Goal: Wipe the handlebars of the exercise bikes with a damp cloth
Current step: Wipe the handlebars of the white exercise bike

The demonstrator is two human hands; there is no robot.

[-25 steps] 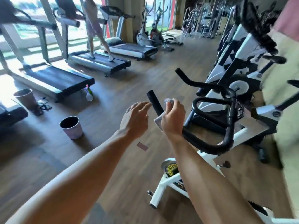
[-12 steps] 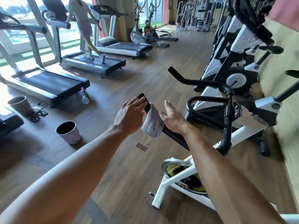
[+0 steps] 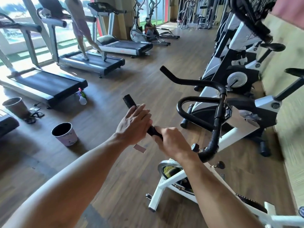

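Head view: left hand wraps the near black foam handlebar of the white-framed exercise bike, fingers curled over the bar just below its free end. Right hand grips the same bar lower down, fingers closed round it. Damp cloth not visible, possibly hidden under a hand. Pale round bin on wood floor to the left.

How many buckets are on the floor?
2. One bucket stands on the wooden floor left of the left hand; the other bucket stands farther left, by a treadmill's end. The equipment may hide more.
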